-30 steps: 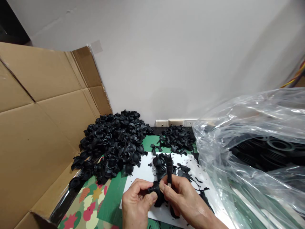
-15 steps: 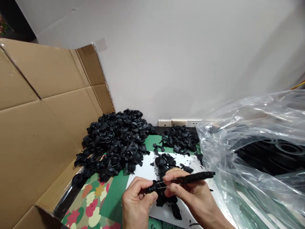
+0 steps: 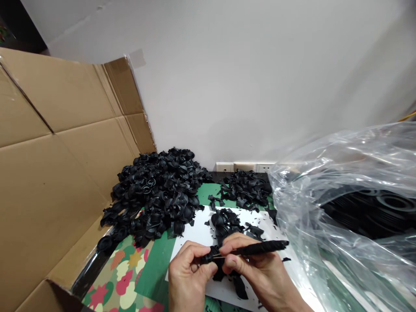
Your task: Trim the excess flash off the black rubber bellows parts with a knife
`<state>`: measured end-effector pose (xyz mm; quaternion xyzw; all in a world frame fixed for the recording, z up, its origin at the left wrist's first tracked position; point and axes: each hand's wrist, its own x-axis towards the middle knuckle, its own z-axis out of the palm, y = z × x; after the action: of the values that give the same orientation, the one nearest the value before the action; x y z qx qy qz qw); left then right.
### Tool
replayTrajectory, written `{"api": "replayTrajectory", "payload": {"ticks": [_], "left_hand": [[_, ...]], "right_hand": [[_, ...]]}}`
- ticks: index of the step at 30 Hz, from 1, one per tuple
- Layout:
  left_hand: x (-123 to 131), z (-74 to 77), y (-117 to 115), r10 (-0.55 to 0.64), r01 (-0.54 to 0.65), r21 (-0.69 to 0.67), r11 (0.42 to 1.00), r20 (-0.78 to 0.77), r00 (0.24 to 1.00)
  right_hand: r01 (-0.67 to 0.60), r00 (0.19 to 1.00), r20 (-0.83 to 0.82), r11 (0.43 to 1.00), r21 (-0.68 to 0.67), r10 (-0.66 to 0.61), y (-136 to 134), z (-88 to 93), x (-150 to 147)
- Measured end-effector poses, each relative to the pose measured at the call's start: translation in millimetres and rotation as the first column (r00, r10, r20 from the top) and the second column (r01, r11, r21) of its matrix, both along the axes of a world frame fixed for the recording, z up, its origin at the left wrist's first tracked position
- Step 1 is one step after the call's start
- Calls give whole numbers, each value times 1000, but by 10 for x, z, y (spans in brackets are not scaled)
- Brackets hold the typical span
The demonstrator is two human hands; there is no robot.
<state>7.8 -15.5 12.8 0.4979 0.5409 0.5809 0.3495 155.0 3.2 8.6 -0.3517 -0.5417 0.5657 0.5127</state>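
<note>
My left hand (image 3: pixel 190 275) is closed, its thumb and fingers pinching a small black ribbed rubber part (image 3: pixel 206 257). A pair of tweezers (image 3: pixel 260 248), its rear end wrapped in black, lies in my closed right hand (image 3: pixel 256 268). The thin metal prongs point left and reach the rubber part; whether the tips are inside it I cannot tell. Under both hands is a white sheet (image 3: pixel 182 246) with black scraps on it. Just beyond the hands sits a small heap of black rubber pieces (image 3: pixel 224 221).
A large pile of ribbed black parts (image 3: pixel 162 190) stands at the left, beside a cardboard box wall (image 3: pixel 81 151). Black scraps (image 3: pixel 247 188) are heaped at the back, near wall sockets (image 3: pixel 225 167). A clear plastic bag (image 3: pixel 312 195) with black rings is on the right.
My right hand and the tweezers have moved slightly left, closer to the rubber part, so less of the prongs shows. The left hand has hardly moved.
</note>
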Motion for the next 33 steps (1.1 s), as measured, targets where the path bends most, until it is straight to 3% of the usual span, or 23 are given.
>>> {"api": "replayTrajectory", "payload": {"ticks": [4,6,8,11,15,18,21,23,28,33], "left_hand": [[1,2,5,-2,2,3,1000,4,1000],[7,-19,6,-13,13,-7,1000,21,1000],[25,-53,-3,-18,19,-16,1000,69,997],[63,-113,-36,-56,57,0,998,105,993],[66,-156,-72,-58,61,-36,997,92,994],[34,-137,-73,-18,24,-65,998,85,996],[17,-97,-75,3,0,-35,999,90,996],[19,-74,-83,22,-20,-15,1000,92,996],[9,-25,-97,67,-61,-45,997,146,987],[-43,78,-81,85,32,-255,966,435,896]], "right_hand": [[32,999,-6,999,22,-32,-6,-25,-36],[69,996,50,987,143,-77,-25,-34,-60],[76,980,149,934,349,-136,-45,-33,-70],[66,932,253,805,589,-262,-27,-9,-29],[323,854,127,705,631,-505,104,11,113],[475,835,77,783,402,-545,187,-7,181],[452,888,39,885,113,-459,199,-17,161],[381,924,-44,925,0,-380,177,0,122],[214,960,-174,975,-58,-221,100,69,54],[150,975,-157,988,-44,-155,49,53,9]]}}
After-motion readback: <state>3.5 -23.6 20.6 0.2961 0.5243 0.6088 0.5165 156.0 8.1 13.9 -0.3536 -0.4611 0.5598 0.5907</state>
